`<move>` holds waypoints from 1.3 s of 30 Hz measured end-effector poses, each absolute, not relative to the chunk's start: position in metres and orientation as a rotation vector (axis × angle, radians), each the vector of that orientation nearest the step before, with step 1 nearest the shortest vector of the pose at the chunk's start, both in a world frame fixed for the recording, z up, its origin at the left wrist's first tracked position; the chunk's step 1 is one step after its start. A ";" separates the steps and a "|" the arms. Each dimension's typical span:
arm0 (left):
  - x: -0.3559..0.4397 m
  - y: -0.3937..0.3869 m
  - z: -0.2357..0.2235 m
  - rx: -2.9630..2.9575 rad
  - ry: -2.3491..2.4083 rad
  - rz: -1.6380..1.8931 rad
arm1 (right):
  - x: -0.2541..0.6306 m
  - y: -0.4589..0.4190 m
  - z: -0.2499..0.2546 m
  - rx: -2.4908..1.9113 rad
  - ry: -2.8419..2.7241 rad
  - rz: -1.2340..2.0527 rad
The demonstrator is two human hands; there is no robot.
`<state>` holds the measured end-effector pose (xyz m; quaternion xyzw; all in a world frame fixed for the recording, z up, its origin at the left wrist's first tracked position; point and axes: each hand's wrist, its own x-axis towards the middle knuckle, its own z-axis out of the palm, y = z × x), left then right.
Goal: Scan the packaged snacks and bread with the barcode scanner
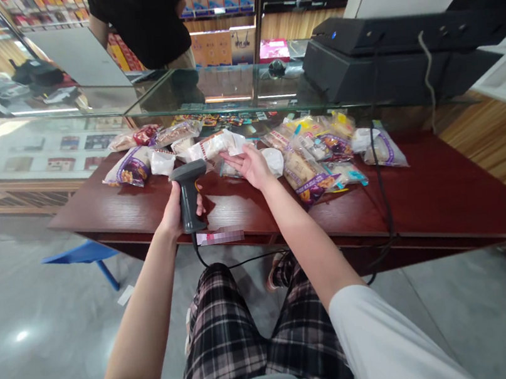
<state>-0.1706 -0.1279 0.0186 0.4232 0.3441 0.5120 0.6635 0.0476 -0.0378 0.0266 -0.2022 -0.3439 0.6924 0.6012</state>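
Dark grey plastic: handheld barcode scanner (188, 194), upright over the near edge of the reddish-brown table (430, 201). Your left hand (171, 211) is wrapped around its handle. Likely light and rigid; hold it mid-handle, minding drag from its cord (198, 251). Just beyond, a white packet with red-striped edging (208, 146) lies on the table. Your right hand (253, 167) is at its right end, fingers extended; cannot tell whether they pinch it. Film probably soft and slippery, contents perhaps crushable: take a flat edge, avoid squeezing the middle. To your right, a pile of purple-labelled food bags (305, 175); farther out, a glass display counter (218, 87) and a person in black (145, 22).
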 end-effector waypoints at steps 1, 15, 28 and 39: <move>-0.171 -0.128 0.019 0.951 0.779 1.159 | 0.048 -0.038 0.026 -0.462 -0.802 1.615; -0.170 -0.129 0.018 0.982 0.738 1.188 | 0.043 -0.043 0.026 -0.568 -0.863 1.657; -0.168 -0.128 0.018 0.947 0.798 1.222 | 0.039 -0.042 0.025 -0.602 -0.829 1.638; -0.168 -0.130 0.018 0.961 0.773 1.229 | 0.039 -0.041 0.025 -0.593 -0.802 1.638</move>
